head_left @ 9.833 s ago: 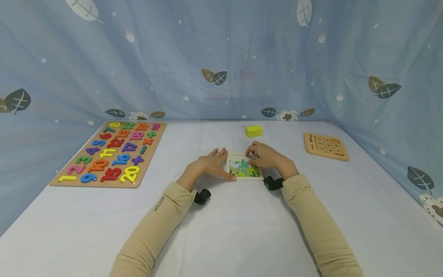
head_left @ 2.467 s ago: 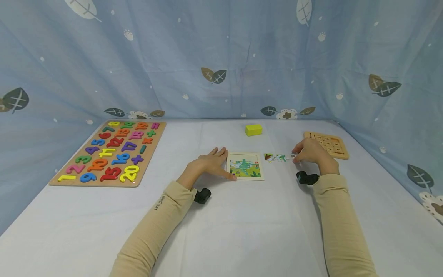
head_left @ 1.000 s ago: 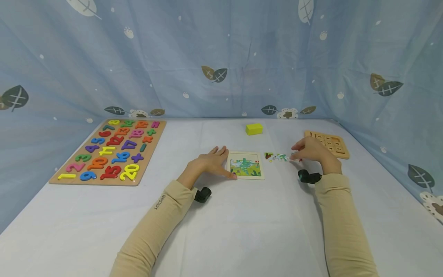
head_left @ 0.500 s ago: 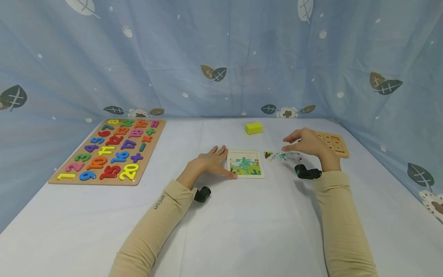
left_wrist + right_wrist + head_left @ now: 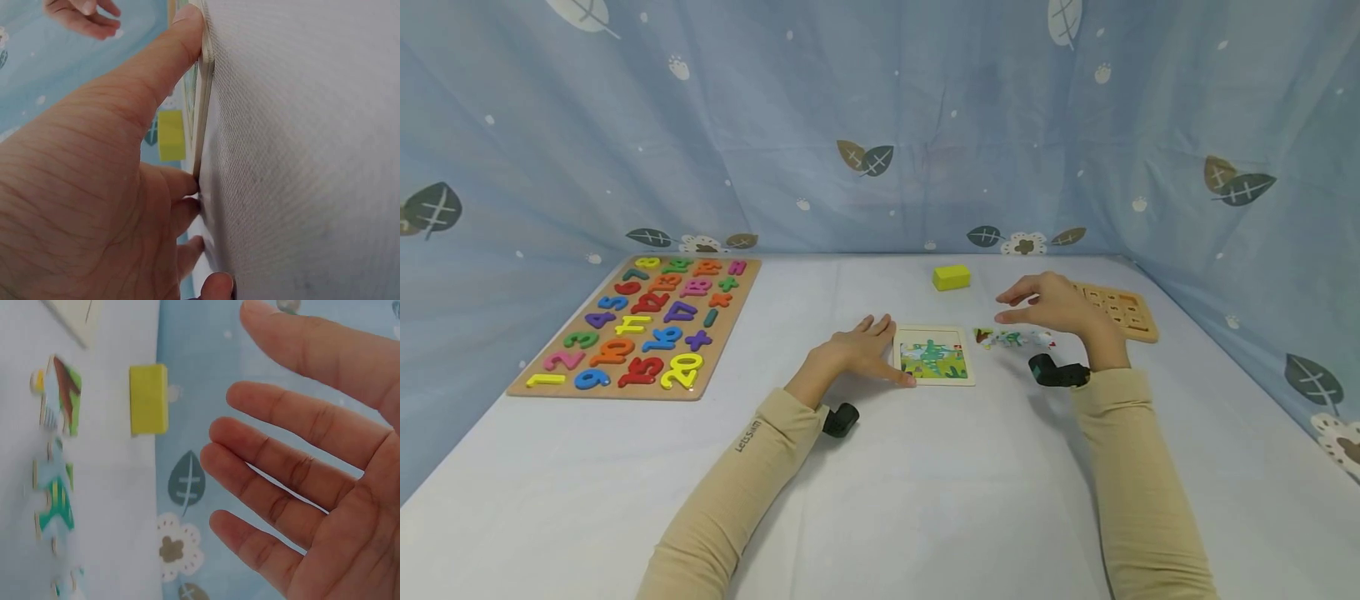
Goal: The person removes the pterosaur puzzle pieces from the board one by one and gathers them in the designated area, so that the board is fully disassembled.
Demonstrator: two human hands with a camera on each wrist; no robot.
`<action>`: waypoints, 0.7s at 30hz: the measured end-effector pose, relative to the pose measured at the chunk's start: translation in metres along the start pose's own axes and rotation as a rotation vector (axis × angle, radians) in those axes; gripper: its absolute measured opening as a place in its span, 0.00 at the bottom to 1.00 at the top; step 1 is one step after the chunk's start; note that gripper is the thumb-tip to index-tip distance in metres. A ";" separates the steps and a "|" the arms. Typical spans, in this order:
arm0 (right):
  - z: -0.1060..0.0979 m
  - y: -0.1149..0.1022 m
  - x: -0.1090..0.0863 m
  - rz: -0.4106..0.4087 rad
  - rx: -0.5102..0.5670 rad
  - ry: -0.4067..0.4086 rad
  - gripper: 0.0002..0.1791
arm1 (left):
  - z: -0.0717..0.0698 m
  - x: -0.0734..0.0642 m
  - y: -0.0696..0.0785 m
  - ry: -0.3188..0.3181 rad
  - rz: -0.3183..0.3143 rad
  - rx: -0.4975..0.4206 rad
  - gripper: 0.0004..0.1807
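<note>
My left hand (image 5: 859,354) rests flat at the left side of a small picture puzzle board (image 5: 932,334) with a pale frame. In the left wrist view its thumb lies on the board's edge (image 5: 204,94), and the other fingertips touch the cloth. Right of the board, several loose jigsaw pieces (image 5: 1011,338) lie in a row. The right wrist view shows a brown-and-green piece (image 5: 67,394) and a green-and-blue piece (image 5: 56,503). Above this row hovers my right hand (image 5: 1054,305), fingers spread, holding nothing.
A wooden number board (image 5: 718,367) with coloured digits lies on the left. A yellow block (image 5: 951,277) sits behind the puzzle. At the far right, a small wooden number board (image 5: 1138,321) is partly behind my right hand. A patterned blue curtain (image 5: 880,100) closes the back.
Jigsaw pieces now lie in a row right of the puzzle board, where none lay at first. My right hand has let go of the last, risen and moved left. The left hand stays put.
</note>
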State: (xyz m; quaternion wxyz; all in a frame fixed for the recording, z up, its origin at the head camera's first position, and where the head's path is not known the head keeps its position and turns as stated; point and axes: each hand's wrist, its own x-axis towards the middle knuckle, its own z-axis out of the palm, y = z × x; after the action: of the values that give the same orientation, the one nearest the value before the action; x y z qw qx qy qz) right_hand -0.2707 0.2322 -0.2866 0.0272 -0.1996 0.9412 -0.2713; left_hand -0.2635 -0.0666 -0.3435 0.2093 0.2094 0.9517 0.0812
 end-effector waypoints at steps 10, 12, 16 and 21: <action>0.021 -0.029 0.013 -0.109 0.038 -0.080 0.21 | 0.000 0.001 -0.001 0.004 0.005 -0.006 0.62; 0.028 -0.036 0.017 -0.129 0.029 -0.100 0.22 | 0.000 0.001 -0.001 0.005 0.003 -0.004 0.62; 0.041 -0.049 0.021 -0.142 0.017 -0.147 0.27 | -0.001 0.001 -0.001 0.003 -0.003 -0.002 0.62; 0.059 -0.060 0.026 -0.161 -0.002 -0.207 0.30 | -0.001 0.000 0.000 0.002 -0.002 0.000 0.62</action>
State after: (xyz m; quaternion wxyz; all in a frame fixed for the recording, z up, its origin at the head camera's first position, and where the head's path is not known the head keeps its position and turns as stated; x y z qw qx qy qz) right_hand -0.2636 0.1466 -0.3040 0.1020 -0.3012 0.9147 -0.2495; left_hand -0.2639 -0.0664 -0.3426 0.2083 0.2085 0.9521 0.0814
